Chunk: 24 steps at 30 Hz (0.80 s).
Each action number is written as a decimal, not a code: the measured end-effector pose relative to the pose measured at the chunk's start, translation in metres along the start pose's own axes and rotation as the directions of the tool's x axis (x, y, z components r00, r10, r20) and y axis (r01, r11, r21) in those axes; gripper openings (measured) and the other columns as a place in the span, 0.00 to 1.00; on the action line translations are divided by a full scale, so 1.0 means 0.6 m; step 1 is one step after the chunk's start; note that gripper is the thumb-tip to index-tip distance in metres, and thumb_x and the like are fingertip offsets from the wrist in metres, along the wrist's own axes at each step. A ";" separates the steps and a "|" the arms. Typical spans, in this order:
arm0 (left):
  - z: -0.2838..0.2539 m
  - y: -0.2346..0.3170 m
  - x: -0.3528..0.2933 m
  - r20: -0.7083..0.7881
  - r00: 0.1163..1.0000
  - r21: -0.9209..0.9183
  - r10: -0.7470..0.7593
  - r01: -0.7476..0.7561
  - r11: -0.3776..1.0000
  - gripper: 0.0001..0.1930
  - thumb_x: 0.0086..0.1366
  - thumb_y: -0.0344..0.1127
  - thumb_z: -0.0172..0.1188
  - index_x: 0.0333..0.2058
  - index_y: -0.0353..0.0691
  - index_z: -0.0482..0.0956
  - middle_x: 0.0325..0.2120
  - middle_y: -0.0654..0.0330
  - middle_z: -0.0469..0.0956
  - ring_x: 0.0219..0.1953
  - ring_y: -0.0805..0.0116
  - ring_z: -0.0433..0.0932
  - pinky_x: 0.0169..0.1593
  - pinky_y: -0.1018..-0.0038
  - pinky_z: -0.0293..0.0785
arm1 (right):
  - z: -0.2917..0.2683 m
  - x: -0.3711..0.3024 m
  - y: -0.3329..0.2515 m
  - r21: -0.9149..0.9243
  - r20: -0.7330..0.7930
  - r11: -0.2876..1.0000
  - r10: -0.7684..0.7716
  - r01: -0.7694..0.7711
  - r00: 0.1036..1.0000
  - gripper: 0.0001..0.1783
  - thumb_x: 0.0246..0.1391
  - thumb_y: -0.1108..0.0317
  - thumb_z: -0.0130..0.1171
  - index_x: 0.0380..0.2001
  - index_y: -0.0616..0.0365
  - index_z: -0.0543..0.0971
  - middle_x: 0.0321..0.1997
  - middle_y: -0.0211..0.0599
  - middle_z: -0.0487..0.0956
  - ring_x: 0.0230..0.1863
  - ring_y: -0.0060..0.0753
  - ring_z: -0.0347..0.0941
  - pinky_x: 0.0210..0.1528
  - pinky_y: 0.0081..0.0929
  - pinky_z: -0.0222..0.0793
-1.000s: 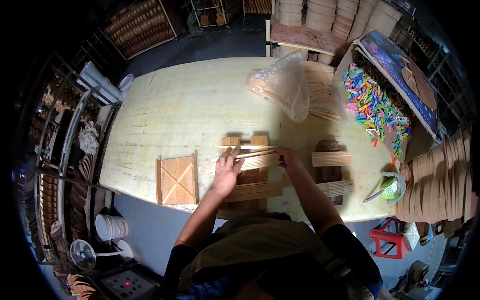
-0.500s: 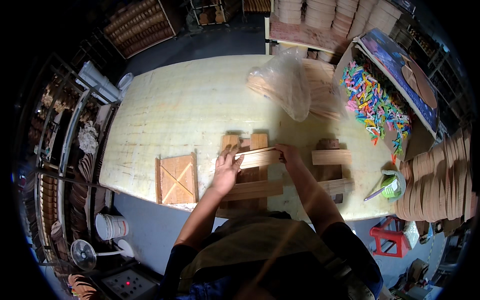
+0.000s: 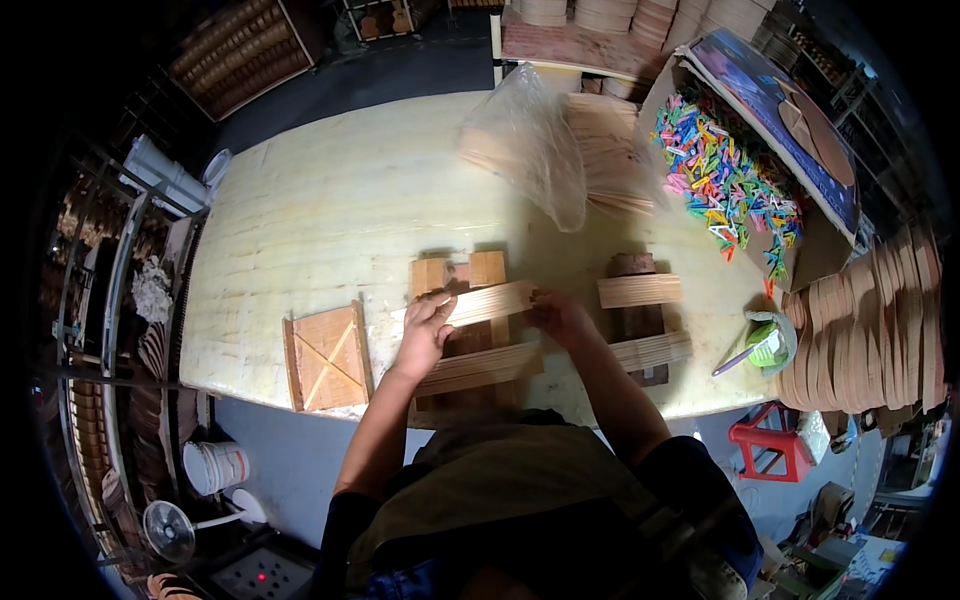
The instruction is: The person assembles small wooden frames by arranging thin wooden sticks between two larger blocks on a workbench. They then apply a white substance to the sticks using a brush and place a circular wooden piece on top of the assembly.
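Note:
Between my two hands is a bundle of thin pale wooden strips (image 3: 492, 303), slightly tilted over a wooden stand of blocks (image 3: 487, 268). My left hand (image 3: 425, 330) is closed around its left part, the thumb and fingers pressing on the strips. At the right end, the fingers of my right hand (image 3: 558, 317) pinch it; they are partly hidden and blurred. A second strip bundle (image 3: 480, 368) rests across the stand's near part, closer to my body. To the right, two more strip bundles, a far one (image 3: 640, 290) and a near one (image 3: 650, 350), lie across a dark wooden block (image 3: 641, 322).
A wooden board with crossed braces (image 3: 326, 357) lies left on the pale table (image 3: 290, 220). At the back are a plastic bag (image 3: 545, 150) and more strips (image 3: 612, 150). Right are a box of colourful clips (image 3: 725, 180), a green container (image 3: 768, 345) and stacked curved wood pieces (image 3: 860, 340).
The whole view has shifted, so the table and its things appear farther left and higher. More of the held bundle's face shows, and its left end pokes out past my left hand.

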<state>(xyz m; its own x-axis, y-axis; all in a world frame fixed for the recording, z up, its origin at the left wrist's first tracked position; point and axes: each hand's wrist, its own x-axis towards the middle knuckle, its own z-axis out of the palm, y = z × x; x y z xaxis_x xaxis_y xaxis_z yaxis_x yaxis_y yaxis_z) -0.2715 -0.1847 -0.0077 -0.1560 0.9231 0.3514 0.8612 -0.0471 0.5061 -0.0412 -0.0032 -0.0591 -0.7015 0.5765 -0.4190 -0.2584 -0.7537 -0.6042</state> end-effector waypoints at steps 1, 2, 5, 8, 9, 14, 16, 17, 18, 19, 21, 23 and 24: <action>0.000 0.000 0.000 0.005 1.000 0.005 -0.013 0.013 1.000 0.24 0.53 0.26 0.63 0.52 0.39 0.76 0.51 0.54 0.73 0.52 0.50 0.69 0.60 0.60 0.62 | 0.001 -0.003 0.001 -0.016 0.004 1.000 -0.023 0.023 1.000 0.13 0.54 0.74 0.54 0.43 0.66 0.74 0.39 0.43 0.77 0.38 0.45 0.78 0.40 0.40 0.80; 0.000 0.000 0.000 -0.005 1.000 0.006 0.001 -0.001 1.000 0.24 0.53 0.26 0.63 0.52 0.39 0.76 0.51 0.54 0.73 0.52 0.49 0.69 0.60 0.60 0.63 | 0.003 -0.005 0.002 0.003 0.039 0.999 -0.042 0.042 0.998 0.13 0.54 0.74 0.54 0.43 0.67 0.74 0.39 0.44 0.77 0.38 0.45 0.78 0.40 0.40 0.80; 0.001 0.001 0.000 -0.010 1.000 0.014 0.003 -0.003 1.000 0.24 0.53 0.25 0.64 0.51 0.39 0.77 0.51 0.54 0.73 0.52 0.49 0.68 0.59 0.61 0.64 | 0.011 -0.007 0.001 -0.068 0.027 0.997 -0.045 0.047 0.999 0.14 0.54 0.76 0.53 0.44 0.69 0.75 0.41 0.45 0.77 0.38 0.45 0.78 0.41 0.39 0.80; 0.001 0.001 -0.001 -0.009 1.000 0.016 -0.005 0.005 1.000 0.24 0.52 0.25 0.64 0.51 0.39 0.77 0.51 0.55 0.73 0.52 0.49 0.69 0.59 0.61 0.64 | 0.017 -0.005 -0.001 -0.086 -0.026 0.996 -0.035 0.033 0.999 0.14 0.54 0.77 0.53 0.44 0.70 0.75 0.43 0.46 0.77 0.39 0.44 0.78 0.41 0.38 0.79; 0.001 0.001 -0.001 -0.009 1.000 0.018 -0.008 0.008 1.000 0.24 0.52 0.25 0.64 0.51 0.39 0.77 0.51 0.55 0.73 0.52 0.49 0.69 0.59 0.61 0.64 | 0.019 -0.004 -0.001 -0.099 -0.026 0.995 -0.030 0.028 0.999 0.14 0.54 0.77 0.53 0.44 0.70 0.75 0.43 0.45 0.77 0.39 0.44 0.78 0.41 0.38 0.80; 0.001 0.002 0.000 0.001 1.000 0.009 -0.021 0.021 1.000 0.24 0.52 0.25 0.64 0.51 0.39 0.77 0.51 0.55 0.73 0.53 0.49 0.68 0.59 0.61 0.64 | 0.021 0.002 -0.002 -0.153 -0.031 0.987 -0.053 0.048 0.998 0.13 0.54 0.76 0.53 0.43 0.70 0.75 0.42 0.45 0.77 0.40 0.43 0.78 0.41 0.39 0.81; 0.001 0.002 0.000 0.005 1.000 0.010 -0.029 0.029 1.000 0.25 0.52 0.25 0.64 0.51 0.40 0.77 0.51 0.55 0.73 0.53 0.49 0.68 0.59 0.61 0.64 | 0.022 0.006 -0.004 -0.152 -0.046 0.988 -0.043 0.035 0.998 0.14 0.54 0.76 0.53 0.43 0.69 0.75 0.41 0.46 0.77 0.40 0.42 0.78 0.40 0.40 0.81; 0.001 0.002 0.000 0.002 1.000 0.005 -0.025 0.025 1.000 0.25 0.52 0.25 0.64 0.51 0.40 0.77 0.51 0.55 0.73 0.53 0.49 0.68 0.59 0.61 0.64 | 0.023 0.007 -0.005 -0.144 -0.038 0.989 -0.030 0.024 0.999 0.14 0.54 0.76 0.53 0.44 0.69 0.75 0.41 0.46 0.77 0.40 0.42 0.78 0.40 0.40 0.81; 0.001 0.002 0.000 0.001 1.000 0.000 -0.025 0.025 1.000 0.24 0.52 0.24 0.64 0.51 0.40 0.77 0.51 0.55 0.73 0.53 0.49 0.68 0.59 0.61 0.64 | 0.023 0.009 -0.007 -0.119 -0.031 0.992 -0.032 0.028 0.999 0.14 0.53 0.76 0.53 0.44 0.69 0.74 0.41 0.46 0.77 0.40 0.42 0.78 0.40 0.40 0.81; 0.000 0.002 0.000 0.008 0.999 -0.003 -0.035 0.035 0.999 0.24 0.52 0.24 0.64 0.51 0.40 0.77 0.51 0.55 0.73 0.53 0.49 0.68 0.59 0.61 0.64 | 0.024 0.010 -0.008 -0.088 -0.012 0.996 -0.029 0.028 1.000 0.15 0.53 0.76 0.53 0.45 0.69 0.74 0.41 0.46 0.77 0.40 0.42 0.78 0.40 0.40 0.82; 0.000 0.003 0.000 -0.001 1.000 0.002 -0.019 0.019 1.000 0.24 0.52 0.24 0.64 0.51 0.39 0.77 0.51 0.55 0.73 0.53 0.49 0.68 0.59 0.61 0.64 | 0.025 0.012 -0.011 -0.078 0.005 0.996 -0.032 0.032 0.999 0.15 0.53 0.76 0.53 0.46 0.67 0.74 0.40 0.44 0.77 0.40 0.41 0.78 0.40 0.41 0.81; -0.001 0.004 0.000 -0.003 1.000 0.005 -0.016 0.016 1.000 0.25 0.52 0.24 0.64 0.51 0.39 0.77 0.51 0.55 0.73 0.53 0.49 0.68 0.59 0.61 0.64 | 0.024 0.015 -0.012 -0.113 0.008 0.993 -0.041 0.042 0.999 0.15 0.54 0.75 0.53 0.45 0.64 0.74 0.37 0.40 0.77 0.39 0.38 0.77 0.41 0.42 0.81; -0.001 0.004 0.000 -0.005 1.000 0.004 -0.017 0.017 1.000 0.25 0.52 0.24 0.64 0.51 0.39 0.77 0.51 0.55 0.73 0.53 0.49 0.68 0.59 0.61 0.63 | 0.022 0.016 -0.012 -0.123 -0.011 0.992 -0.042 0.041 0.999 0.15 0.54 0.75 0.53 0.46 0.64 0.74 0.38 0.39 0.77 0.39 0.37 0.77 0.40 0.41 0.81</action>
<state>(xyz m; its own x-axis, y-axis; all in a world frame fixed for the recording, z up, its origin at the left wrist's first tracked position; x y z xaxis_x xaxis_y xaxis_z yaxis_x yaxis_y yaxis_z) -0.2698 -0.1850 -0.0059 -0.1731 0.9219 0.3467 0.8601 -0.0300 0.5092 -0.0549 0.0037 -0.0498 -0.6824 0.6114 -0.4007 -0.2029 -0.6850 -0.6997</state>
